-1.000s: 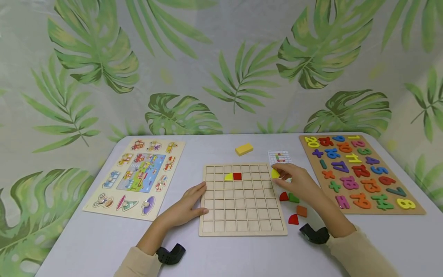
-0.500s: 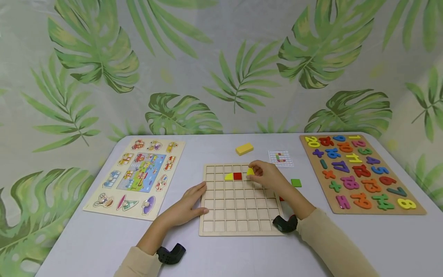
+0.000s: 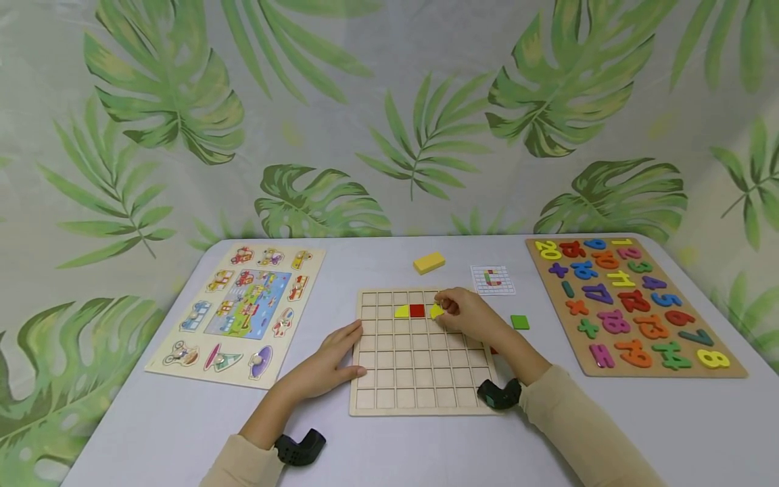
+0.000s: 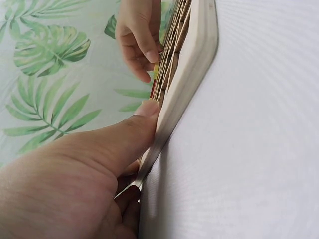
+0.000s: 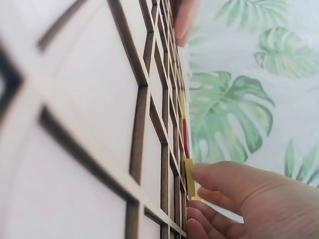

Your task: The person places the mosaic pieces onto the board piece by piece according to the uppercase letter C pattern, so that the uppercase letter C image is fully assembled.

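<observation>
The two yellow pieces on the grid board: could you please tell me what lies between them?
A red square piece fills the cell between the two yellow pieces, as the head view shows.

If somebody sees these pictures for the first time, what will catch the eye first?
The right hand draws the eye first, pinching a yellow piece beside the red square on the wooden grid board at the table's centre. The left hand rests against the board's left edge. At the far right lies a bright number puzzle.
</observation>
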`<action>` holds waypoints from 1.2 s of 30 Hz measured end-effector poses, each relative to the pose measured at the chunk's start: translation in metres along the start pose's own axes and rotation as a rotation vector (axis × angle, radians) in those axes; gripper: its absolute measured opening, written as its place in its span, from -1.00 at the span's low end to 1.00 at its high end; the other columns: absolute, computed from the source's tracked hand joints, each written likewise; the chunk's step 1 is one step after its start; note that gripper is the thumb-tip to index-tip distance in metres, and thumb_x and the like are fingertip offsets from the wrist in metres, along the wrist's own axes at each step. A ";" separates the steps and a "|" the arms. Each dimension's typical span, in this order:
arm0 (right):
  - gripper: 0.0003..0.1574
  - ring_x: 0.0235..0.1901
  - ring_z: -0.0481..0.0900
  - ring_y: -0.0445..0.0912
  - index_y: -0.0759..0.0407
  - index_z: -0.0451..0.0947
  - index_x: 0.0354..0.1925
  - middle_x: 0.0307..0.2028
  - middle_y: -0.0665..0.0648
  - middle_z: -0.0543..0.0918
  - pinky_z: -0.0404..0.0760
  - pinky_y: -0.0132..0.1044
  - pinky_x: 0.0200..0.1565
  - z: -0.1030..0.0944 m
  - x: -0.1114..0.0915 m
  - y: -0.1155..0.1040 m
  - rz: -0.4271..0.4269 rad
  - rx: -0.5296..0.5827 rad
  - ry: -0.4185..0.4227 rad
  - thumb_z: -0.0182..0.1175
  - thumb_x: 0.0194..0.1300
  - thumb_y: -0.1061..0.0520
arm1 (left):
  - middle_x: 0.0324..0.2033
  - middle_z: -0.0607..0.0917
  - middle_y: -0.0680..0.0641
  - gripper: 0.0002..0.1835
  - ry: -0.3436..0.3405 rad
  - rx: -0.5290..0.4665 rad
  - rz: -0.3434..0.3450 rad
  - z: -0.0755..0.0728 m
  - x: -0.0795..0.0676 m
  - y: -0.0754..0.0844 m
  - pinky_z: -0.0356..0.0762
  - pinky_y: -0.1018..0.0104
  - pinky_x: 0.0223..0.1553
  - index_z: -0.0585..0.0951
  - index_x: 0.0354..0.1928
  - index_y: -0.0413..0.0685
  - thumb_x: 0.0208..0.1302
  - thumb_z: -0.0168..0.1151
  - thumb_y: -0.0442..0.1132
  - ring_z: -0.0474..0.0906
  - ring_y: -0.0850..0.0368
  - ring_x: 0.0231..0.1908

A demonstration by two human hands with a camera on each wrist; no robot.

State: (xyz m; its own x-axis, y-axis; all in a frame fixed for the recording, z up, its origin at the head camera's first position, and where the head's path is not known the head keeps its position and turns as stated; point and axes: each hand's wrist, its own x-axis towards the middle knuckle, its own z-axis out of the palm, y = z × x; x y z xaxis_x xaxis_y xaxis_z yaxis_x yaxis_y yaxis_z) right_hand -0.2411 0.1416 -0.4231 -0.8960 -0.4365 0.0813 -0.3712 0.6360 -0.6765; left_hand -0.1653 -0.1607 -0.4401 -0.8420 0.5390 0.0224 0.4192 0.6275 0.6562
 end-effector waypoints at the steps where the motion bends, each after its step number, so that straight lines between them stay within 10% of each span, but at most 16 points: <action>1: -0.56 -0.30 0.41 -0.10 0.28 0.48 0.00 -0.30 0.07 0.50 0.45 -0.25 -0.23 0.000 0.000 0.001 -0.006 0.003 -0.007 0.24 0.13 0.20 | 0.36 -0.03 -0.11 -0.19 0.000 0.000 0.000 0.000 0.000 0.000 -0.07 0.04 0.24 0.04 0.35 -0.25 0.19 0.16 -0.02 -0.17 -0.07 0.32; 36: -0.65 -0.41 0.39 -0.13 0.23 0.53 -0.17 -0.42 0.01 0.48 0.43 -0.29 -0.35 0.005 0.001 0.004 0.017 -0.045 0.057 0.27 0.11 0.05 | 0.36 -0.03 -0.08 -0.19 0.001 0.013 -0.005 0.000 0.000 0.000 -0.07 0.07 0.24 0.05 0.35 -0.22 0.20 0.16 -0.01 -0.17 -0.03 0.32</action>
State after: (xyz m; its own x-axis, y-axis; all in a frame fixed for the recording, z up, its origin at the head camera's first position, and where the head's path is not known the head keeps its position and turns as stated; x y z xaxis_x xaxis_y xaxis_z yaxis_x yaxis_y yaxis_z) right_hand -0.2427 0.1409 -0.4294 -0.9142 -0.3894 0.1122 -0.3652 0.6718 -0.6444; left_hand -0.1656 -0.1608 -0.4399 -0.8444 0.5354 0.0196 0.4192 0.6375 0.6465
